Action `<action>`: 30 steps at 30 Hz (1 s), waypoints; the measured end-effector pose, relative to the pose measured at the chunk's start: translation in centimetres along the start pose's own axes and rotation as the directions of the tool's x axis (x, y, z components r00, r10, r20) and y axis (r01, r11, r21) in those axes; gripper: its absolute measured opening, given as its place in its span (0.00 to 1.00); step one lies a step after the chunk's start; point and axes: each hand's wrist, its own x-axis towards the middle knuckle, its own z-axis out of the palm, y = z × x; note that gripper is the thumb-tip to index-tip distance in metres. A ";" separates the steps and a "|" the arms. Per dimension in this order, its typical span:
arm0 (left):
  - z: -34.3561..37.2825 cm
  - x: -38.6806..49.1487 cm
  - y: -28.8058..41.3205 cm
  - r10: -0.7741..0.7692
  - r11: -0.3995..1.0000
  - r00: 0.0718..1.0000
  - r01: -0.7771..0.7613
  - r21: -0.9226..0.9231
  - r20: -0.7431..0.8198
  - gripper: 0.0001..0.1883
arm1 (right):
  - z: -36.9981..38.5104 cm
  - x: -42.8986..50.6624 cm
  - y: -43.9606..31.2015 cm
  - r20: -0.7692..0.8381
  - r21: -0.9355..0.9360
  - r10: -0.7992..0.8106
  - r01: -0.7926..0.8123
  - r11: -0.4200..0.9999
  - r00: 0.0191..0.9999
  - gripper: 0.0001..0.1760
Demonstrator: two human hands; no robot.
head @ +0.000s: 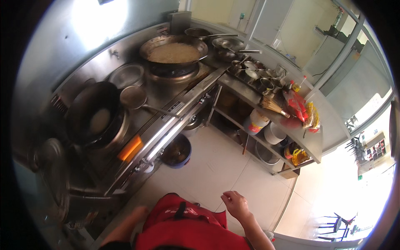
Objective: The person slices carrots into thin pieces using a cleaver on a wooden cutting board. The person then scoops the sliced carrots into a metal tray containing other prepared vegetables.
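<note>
My right hand [236,203] hangs over the tiled floor with its fingers loosely curled, and nothing shows in it. Low on the other side, my left hand [141,213] is blurred beside my red apron [187,215]; its fingers cannot be made out. Before me on the steel range [162,93], a dark wok [93,115] with a little pale liquid sits tilted on the left burner. A strainer ladle [133,97] lies beside it, its handle reaching over the range's front edge. A larger wok [173,51], full of light brown contents, stands on the far burner.
An orange block-like item [130,148] lies near the range's front edge. A blue bucket [176,151] stands on the floor below. The steel shelf table [243,89] at the right carries seasoning pots, a bamboo brush [275,106] and bags. Black chairs [337,225] stand farther right.
</note>
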 end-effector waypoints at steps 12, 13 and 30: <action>0.6 15.7 1.5 -0.416 0.713 0.906 0.271 -0.647 -0.079 0.11 | -4.1 28.9 -2.2 0.128 0.333 -0.062 0.016 0.943 0.990 0.17; 0.2 16.6 1.8 -0.429 0.693 0.900 0.268 -0.669 -0.084 0.11 | -5.2 31.6 -2.4 0.157 0.407 0.018 -0.081 0.910 0.987 0.18; -5.3 22.8 15.6 -0.777 0.215 0.629 0.292 -0.932 0.018 0.09 | -22.1 85.2 -1.1 0.297 0.955 -0.031 -0.297 0.015 0.954 0.32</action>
